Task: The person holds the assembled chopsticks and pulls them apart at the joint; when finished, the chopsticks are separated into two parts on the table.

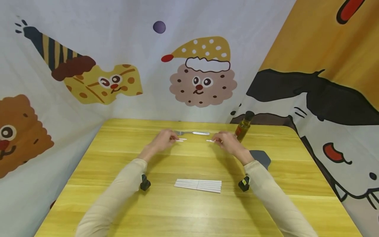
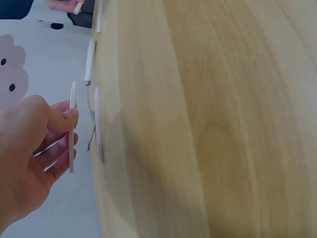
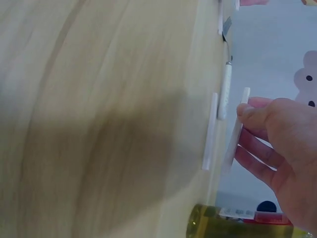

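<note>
My left hand [image 1: 164,141] pinches a short white stick [image 2: 72,134] between thumb and fingers, raised above the tabletop. Beneath it, a second white stick [image 2: 98,124] lies on the table. On the other side, my right hand [image 1: 228,143] pinches another white stick [image 3: 236,134] by thumb and fingertips, with one more stick [image 3: 210,131] lying on the wood close by. Behind the hands lies a fork with a white handle [image 1: 201,133], its tines toward the left hand. Nearer me, several white sticks [image 1: 197,185] lie side by side in a flat bundle.
An oil bottle with a black cap [image 1: 243,127] stands just beyond the right hand. Partly under the right forearm lies a dark grey flat angular piece [image 1: 262,158]. The wooden table [image 1: 189,217] ends at a cartoon-printed cloth [image 1: 148,112] at the back.
</note>
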{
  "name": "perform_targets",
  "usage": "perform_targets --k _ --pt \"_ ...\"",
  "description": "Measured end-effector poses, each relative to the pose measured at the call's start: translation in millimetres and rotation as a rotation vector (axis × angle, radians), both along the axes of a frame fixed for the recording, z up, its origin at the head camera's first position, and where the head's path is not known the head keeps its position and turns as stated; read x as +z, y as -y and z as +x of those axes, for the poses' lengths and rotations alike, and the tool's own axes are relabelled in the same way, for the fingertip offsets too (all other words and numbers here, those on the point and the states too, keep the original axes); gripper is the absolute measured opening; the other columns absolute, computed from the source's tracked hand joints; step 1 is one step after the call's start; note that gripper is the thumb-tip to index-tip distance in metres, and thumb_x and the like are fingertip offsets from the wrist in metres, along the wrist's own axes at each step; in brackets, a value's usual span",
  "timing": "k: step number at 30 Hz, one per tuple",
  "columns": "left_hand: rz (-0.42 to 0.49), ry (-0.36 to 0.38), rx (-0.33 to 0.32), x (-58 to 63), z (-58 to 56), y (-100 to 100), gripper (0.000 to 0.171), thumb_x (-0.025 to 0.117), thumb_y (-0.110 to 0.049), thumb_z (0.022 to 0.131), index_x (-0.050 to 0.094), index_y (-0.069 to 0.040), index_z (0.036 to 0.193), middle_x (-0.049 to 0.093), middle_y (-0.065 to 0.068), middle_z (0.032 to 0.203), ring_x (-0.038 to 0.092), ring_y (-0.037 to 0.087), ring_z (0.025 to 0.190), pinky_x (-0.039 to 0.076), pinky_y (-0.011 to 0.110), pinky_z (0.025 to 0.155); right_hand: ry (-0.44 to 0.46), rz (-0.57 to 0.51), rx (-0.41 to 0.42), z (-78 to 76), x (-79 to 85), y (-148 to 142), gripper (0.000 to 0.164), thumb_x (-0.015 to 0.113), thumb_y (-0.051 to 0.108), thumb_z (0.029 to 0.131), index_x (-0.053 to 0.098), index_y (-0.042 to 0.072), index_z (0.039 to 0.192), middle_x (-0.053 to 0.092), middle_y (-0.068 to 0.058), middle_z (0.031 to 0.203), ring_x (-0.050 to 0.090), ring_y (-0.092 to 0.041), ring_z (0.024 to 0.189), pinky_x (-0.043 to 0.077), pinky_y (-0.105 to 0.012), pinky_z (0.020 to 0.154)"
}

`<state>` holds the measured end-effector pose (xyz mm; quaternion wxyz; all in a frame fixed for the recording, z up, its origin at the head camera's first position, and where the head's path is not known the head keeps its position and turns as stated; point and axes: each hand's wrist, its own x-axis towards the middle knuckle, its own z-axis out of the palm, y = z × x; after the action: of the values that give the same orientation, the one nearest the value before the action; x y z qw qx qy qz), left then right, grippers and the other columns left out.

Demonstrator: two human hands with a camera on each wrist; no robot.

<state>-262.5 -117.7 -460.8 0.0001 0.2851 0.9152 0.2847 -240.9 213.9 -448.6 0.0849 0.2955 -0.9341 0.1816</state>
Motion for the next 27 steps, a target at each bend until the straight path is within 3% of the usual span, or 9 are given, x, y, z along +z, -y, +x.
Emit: perform_targets --k 11,27 --pt "-0.001 0.074 0.023 -17.1 -7.6 -13.8 0.022 0.064 0.006 0.091 0.078 -0.005 0.104 0.07 0.008 0.1 0.066 0.02 0.091 0.059 0.032 0.083 0.05 0.038 -0.026 -8.5 -18.4 8.8 0.015 0.073 0.002 0.091 0.079 0.009 0.102 0.073 -0.007 0.092 0.069 -0.021 0.082 0.06 -0.034 0.073" --pt "-0.004 0.051 0.032 -24.0 -8.9 -12.6 0.018 0.066 0.006 0.09 0.077 -0.002 0.102 0.071 0.01 0.099 0.067 0.021 0.09 0.059 0.032 0.083 0.068 0.07 -0.048 -11.2 -24.9 9.8 0.015 0.073 0.002 0.091 0.079 0.01 0.102 0.072 -0.007 0.091 0.069 -0.023 0.084 0.059 -0.036 0.072"
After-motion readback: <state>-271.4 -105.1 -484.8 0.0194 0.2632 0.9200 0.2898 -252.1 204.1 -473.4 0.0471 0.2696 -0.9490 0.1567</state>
